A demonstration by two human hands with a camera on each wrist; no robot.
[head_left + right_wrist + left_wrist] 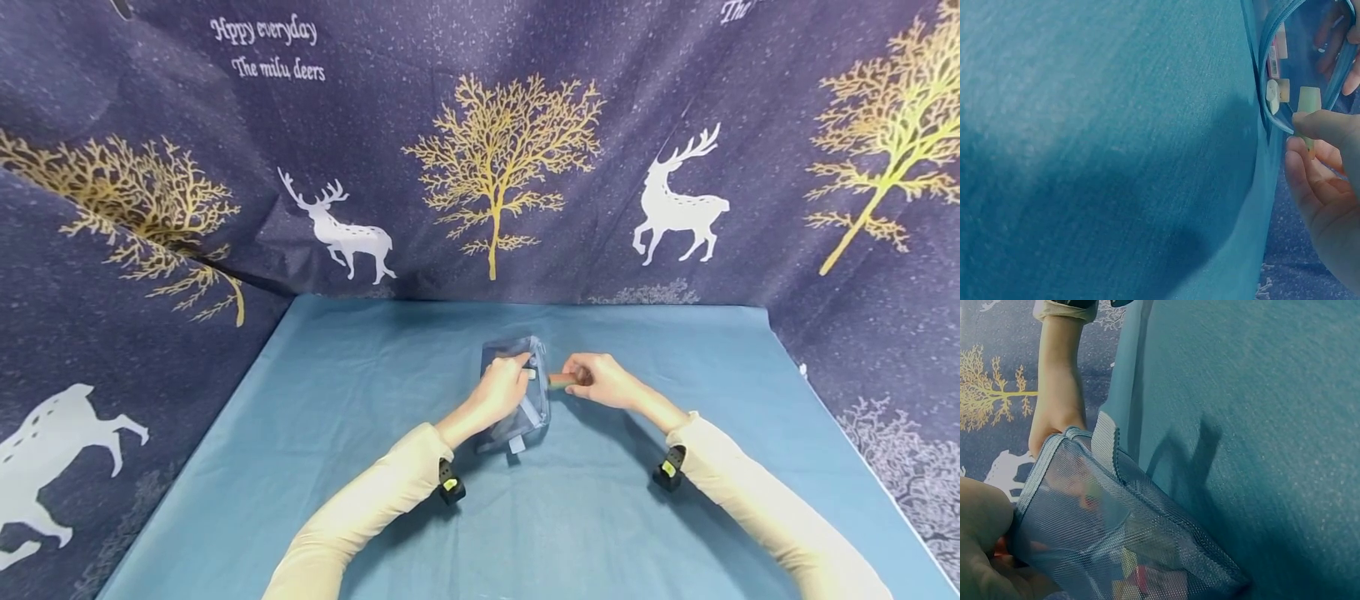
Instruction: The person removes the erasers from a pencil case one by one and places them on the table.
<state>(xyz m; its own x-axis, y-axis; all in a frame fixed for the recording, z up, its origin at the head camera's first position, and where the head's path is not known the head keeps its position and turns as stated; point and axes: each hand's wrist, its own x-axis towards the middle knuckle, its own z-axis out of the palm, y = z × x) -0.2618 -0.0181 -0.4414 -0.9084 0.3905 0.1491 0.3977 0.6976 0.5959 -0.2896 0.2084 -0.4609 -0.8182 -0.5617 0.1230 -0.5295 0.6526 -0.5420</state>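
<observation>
A blue mesh zip pouch stands with its zipped opening facing right in the head view. My left hand grips the pouch near its upper rim, thumb and fingers on either side of the mesh in the left wrist view. Between thumb and fingertips my right hand pinches a small tube, pale green at the end that shows and orange lower down. That green end points into the mouth of the pouch in the right wrist view. Several small items lie inside, some pale, one pink, partly veiled by mesh.
A blue cloth covers the table beneath both hands. Behind and beside it hangs a dark curtain printed with deer and trees. A pale fabric tab sticks out from the pouch's near end.
</observation>
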